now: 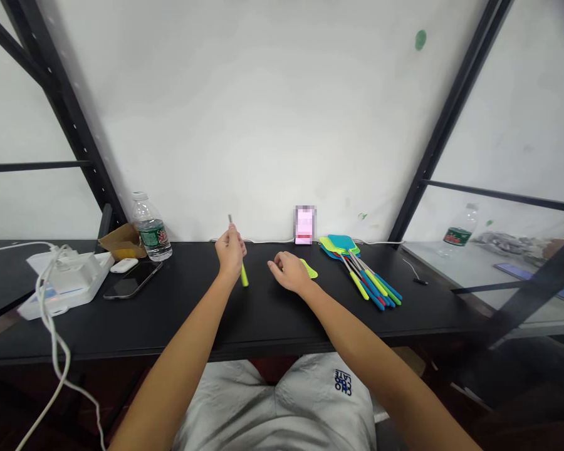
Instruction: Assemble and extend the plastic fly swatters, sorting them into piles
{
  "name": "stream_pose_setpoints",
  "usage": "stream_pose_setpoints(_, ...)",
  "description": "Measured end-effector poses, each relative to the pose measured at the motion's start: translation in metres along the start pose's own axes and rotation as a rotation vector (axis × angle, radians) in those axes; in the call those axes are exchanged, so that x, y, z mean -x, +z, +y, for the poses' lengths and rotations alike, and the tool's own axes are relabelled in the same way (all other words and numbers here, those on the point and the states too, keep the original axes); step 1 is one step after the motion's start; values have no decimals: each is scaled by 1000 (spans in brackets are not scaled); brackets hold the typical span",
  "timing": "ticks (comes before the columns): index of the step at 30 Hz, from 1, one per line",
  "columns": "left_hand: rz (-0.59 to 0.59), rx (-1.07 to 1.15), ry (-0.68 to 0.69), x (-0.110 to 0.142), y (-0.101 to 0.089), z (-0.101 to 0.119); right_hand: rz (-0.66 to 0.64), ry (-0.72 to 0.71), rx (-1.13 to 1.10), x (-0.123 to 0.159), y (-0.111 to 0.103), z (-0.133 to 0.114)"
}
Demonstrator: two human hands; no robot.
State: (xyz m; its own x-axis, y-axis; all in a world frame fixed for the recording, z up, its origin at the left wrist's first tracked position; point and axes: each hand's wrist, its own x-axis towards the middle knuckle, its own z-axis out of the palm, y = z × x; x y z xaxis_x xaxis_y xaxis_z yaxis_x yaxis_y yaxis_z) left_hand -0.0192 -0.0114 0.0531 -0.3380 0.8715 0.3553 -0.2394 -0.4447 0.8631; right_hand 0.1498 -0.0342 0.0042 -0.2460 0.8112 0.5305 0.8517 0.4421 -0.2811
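Note:
My left hand (230,252) is raised over the black desk, fingers wrapped round a telescopic fly swatter handle (244,275). Its yellow-green grip points down below the fist and a short metal rod sticks up above it. My right hand (289,270) is low over the desk with curled fingers, closed about a yellow-green fly swatter head (310,269). Part of that head shows past the back of the hand; the fingers hide the rest. To the right lies a pile of fly swatters (364,275) with blue, green and red grips, their heads toward the wall.
A phone (304,225) leans upright against the wall. On the left are a water bottle (151,228), a cardboard box (123,241), a dark phone (134,280), a white case (123,265) and a power strip (70,285) with cables. Black metal posts (446,119) flank the desk (183,319).

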Motion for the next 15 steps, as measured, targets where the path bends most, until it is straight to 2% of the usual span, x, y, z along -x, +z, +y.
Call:
stream_pose_setpoints(3,31,251,-122,-4,2,-5,-30,-186,-41,6,3,-14)
stream_pose_setpoints(5,30,326,-221,-4,3,-9,-81,-244,-53,8,5,-19)
stream_pose_setpoints(9,35,378,-321,-2,6,-14,-171,-227,31,10,6,-22)
stream_pose_setpoints(15,145,328,-378,-9,1,-19,-174,-204,130,12,7,-25)
